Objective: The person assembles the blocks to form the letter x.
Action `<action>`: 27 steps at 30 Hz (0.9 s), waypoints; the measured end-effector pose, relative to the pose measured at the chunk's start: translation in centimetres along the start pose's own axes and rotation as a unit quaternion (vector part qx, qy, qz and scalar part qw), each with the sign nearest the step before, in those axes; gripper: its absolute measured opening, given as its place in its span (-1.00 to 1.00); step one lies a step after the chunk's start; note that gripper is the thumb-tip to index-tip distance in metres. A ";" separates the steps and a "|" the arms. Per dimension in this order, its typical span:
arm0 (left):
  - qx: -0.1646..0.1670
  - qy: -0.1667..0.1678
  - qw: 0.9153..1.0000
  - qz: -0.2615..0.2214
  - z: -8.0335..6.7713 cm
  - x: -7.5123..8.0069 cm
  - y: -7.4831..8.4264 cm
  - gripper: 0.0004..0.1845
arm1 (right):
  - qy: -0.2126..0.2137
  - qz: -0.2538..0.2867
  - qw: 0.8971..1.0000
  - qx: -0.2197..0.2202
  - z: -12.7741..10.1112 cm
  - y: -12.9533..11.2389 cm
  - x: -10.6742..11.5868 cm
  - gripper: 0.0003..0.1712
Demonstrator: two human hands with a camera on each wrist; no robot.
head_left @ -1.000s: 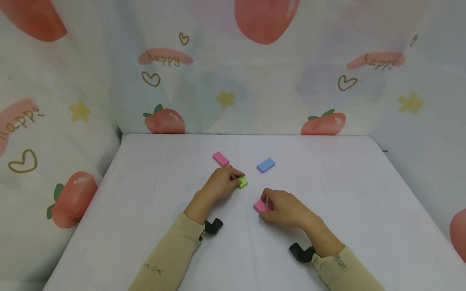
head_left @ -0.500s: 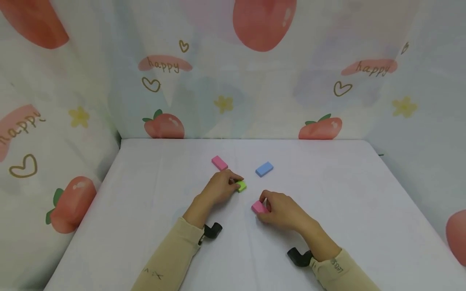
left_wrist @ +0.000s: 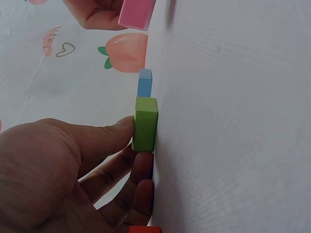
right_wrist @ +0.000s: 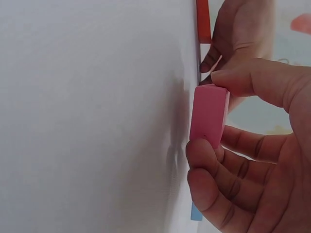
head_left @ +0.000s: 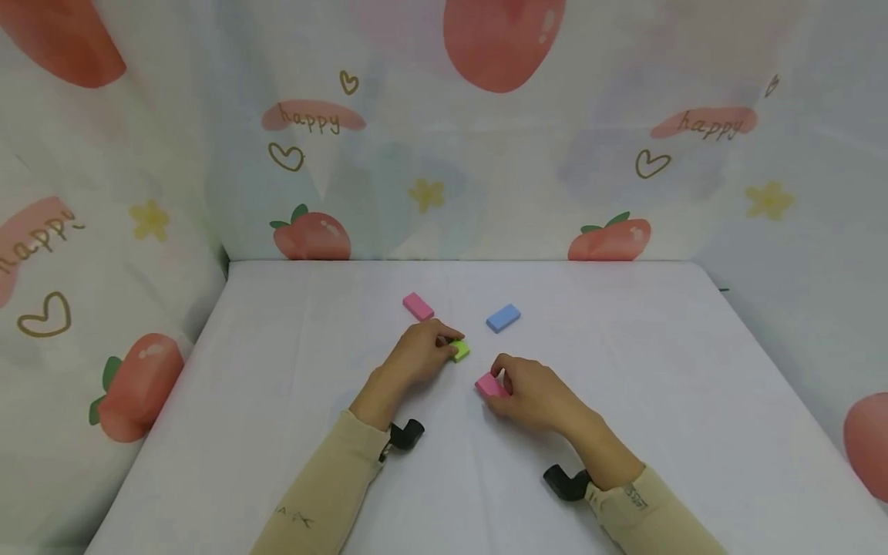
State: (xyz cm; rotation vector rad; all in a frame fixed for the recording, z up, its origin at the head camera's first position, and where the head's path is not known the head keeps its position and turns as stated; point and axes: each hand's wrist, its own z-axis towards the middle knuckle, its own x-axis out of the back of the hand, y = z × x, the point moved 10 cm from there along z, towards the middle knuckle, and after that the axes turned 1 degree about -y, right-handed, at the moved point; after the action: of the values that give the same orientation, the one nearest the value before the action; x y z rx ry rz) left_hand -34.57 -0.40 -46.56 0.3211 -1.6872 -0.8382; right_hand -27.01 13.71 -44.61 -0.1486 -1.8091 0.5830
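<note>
The right hand [head_left: 530, 389] pinches a pink block [head_left: 489, 385] near the frame's centre, thumb and fingers on opposite faces, seemingly keeping it on edge against the white table [head_left: 277, 401]. Just upper left, the left hand [head_left: 416, 354] grips a green block [head_left: 461, 351] likewise.

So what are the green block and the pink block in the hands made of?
Green block: probably painted wood or plastic; matte, even colour, crisp edges. Pink block: likely the same; smooth and matte, with a tiny dent. The pictures can't settle which.
</note>
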 end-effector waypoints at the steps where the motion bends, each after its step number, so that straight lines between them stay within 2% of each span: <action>1: 0.000 0.000 1.000 0.000 0.0 0.0 0.0 -0.72 | 0.000 0.000 1.000 -0.001 0.0 -0.1 0.1 -0.58; 12: 0.001 0.001 1.000 -0.003 0.1 0.0 0.0 -0.73 | 0.006 0.014 1.000 0.006 0.4 -0.8 0.6 -0.59; 16: 0.000 -0.002 1.000 0.000 0.2 -0.2 0.0 -0.73 | 0.001 0.016 1.000 -0.005 0.8 -0.7 0.4 -0.56; 27: 0.005 -0.008 1.000 -0.003 0.1 0.0 0.0 -0.73 | 0.002 0.009 1.000 -0.003 1.5 -0.8 0.5 -0.57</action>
State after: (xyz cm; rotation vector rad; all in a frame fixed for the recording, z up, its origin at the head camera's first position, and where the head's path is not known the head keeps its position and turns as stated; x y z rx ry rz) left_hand -34.67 -0.33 -46.54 0.3278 -1.7070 -0.8398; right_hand -28.36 12.70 -44.12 -0.1692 -1.8072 0.5899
